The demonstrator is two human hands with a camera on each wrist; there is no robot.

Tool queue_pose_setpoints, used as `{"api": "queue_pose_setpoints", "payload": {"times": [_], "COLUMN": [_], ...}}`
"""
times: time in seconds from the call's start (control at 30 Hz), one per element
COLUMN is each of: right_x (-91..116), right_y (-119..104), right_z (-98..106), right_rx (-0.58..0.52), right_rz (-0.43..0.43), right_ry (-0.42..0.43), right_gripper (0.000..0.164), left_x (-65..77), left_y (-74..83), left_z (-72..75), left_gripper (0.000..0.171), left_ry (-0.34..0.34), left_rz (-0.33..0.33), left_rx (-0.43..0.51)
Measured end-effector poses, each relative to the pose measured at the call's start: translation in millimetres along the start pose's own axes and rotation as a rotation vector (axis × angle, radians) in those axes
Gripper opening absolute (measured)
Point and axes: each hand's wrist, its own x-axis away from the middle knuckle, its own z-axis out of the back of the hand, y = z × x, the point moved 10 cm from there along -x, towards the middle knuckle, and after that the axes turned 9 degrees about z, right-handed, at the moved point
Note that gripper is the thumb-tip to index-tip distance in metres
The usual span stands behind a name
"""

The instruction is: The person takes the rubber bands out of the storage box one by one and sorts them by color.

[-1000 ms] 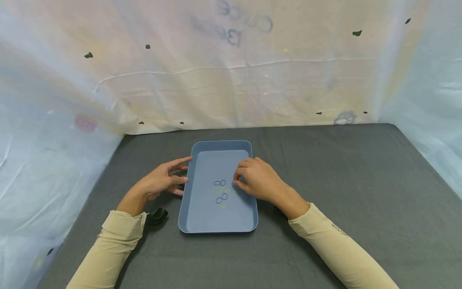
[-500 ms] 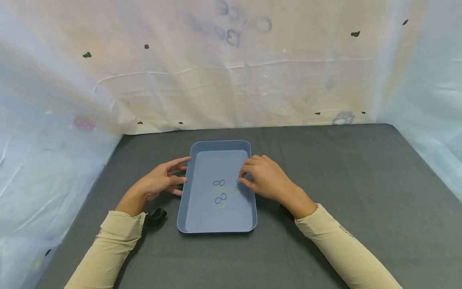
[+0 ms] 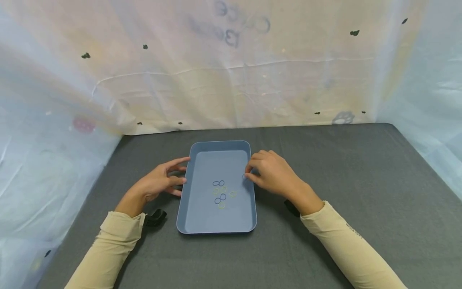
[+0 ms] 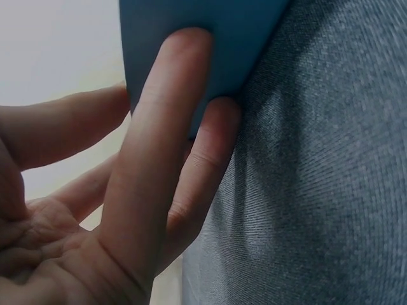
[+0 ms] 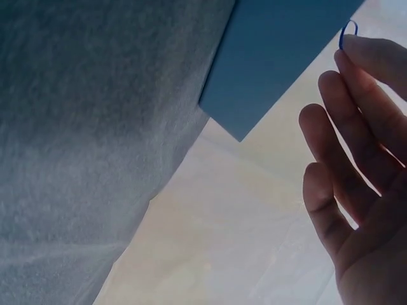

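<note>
A blue-grey tray lies lengthwise on the dark cloth. My left hand is at its left side, and its spread, fairly straight fingers touch the outer wall, as the left wrist view also shows. Over the tray's right rim, my right hand pinches a thin blue rubber band between thumb and index finger; the other fingers are loosely bent. Several more bands lie flat in the tray: a dark blue pair, another dark blue pair, and yellow ones, among them a yellow band on the right.
Dark grey cloth covers the table around the tray. A pale printed sheet hangs behind it, with further sheets at both sides. A black strap piece is at the left wrist, another under the right.
My right hand has moved right and a little away from me, lifting the pinched blue rubber band from beside the other bands toward the tray's right rim. My left hand stays in place.
</note>
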Motion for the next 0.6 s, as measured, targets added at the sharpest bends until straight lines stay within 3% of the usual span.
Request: {"api": "queue_pose_setpoints", "payload": {"times": [0.6], "right_x": [3], "right_y": [15], "right_z": [3], "right_rx": [-0.012], "right_rz": [-0.05], "right_ry": [-0.04], "right_gripper": [0.004], "left_x": [0.8], "left_y": [2.8], "left_z": [0.7], "left_gripper": [0.075], "left_ry": [0.0], "left_rz": [-0.005], "left_rx": [-0.007]}}
